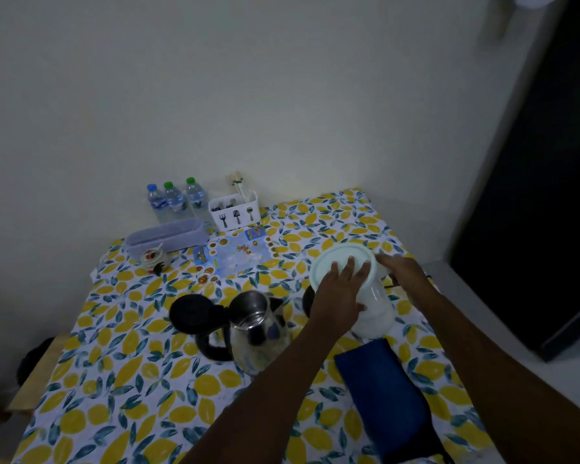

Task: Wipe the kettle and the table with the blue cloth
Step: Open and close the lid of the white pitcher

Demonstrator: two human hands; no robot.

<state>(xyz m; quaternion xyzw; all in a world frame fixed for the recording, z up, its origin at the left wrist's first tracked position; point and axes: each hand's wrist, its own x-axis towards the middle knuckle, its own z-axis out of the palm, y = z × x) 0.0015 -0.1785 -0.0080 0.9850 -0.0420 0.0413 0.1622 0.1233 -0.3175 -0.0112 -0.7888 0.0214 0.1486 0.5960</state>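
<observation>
A steel kettle [258, 329] with a black handle stands mid-table, its black lid [192, 313] flipped open to the left. The blue cloth [387, 396] lies folded on the lemon-print tablecloth [114, 380] at the near right. Just beyond the cloth stands a white plastic jug [375, 306] with a round white lid [340, 262]. My left hand [340, 293] lies spread on that lid and the jug's side. My right hand [404, 272] grips the jug from the right. Neither hand touches the kettle or the cloth.
Along the wall stand three water bottles [175, 199], a white cutlery holder [235, 211] and a pale oblong box [164, 237]. A small jar [153, 257] and a printed leaflet [235, 254] lie nearer. A dark door [549, 179] is at the right.
</observation>
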